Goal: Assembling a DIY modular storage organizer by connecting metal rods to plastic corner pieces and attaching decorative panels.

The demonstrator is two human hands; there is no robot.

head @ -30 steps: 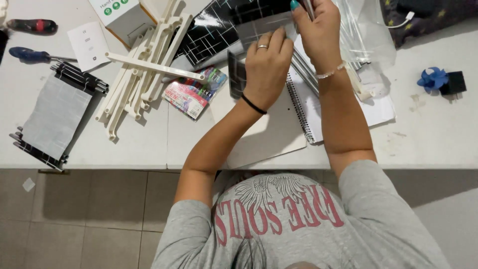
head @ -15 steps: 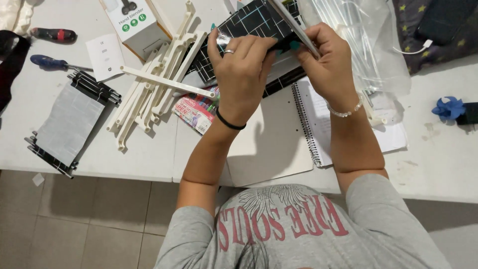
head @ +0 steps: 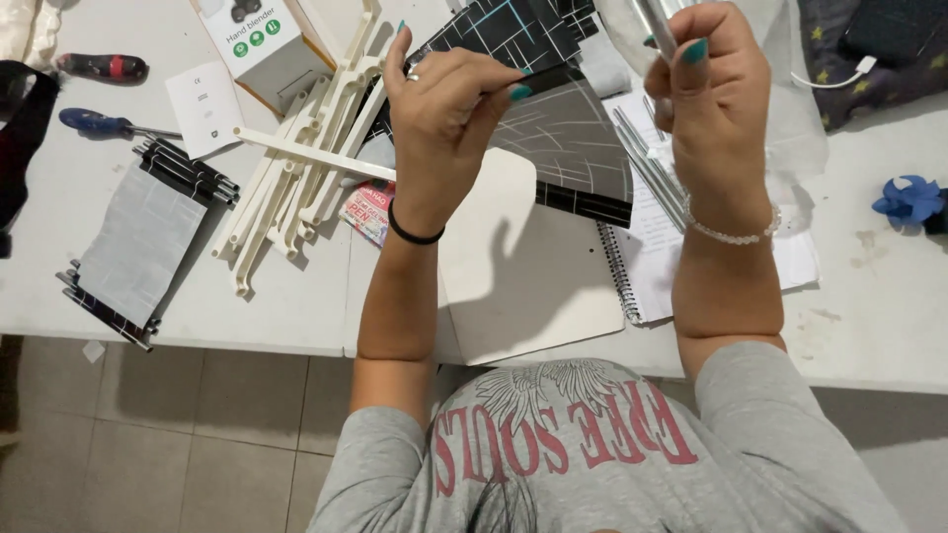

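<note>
Hands raised nearer since a second ago | left hand (head: 444, 109) pinched dark sheet (head: 578, 138) | right hand (head: 711, 89) closed on metal rod (head: 657, 30) | parts brought together above table (head: 296, 316)

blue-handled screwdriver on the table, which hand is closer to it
Left. The left hand is raised over the cream plastic frames, which lie beside the blue-handled screwdriver; the right hand is farther off, above the spiral notebook.

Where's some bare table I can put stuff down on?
Free: white table right of the spiral notebook, below the blue clip. Also the front edge below the cream plastic frames. Crowded: the top middle, around those frames and the black sheet.
</note>
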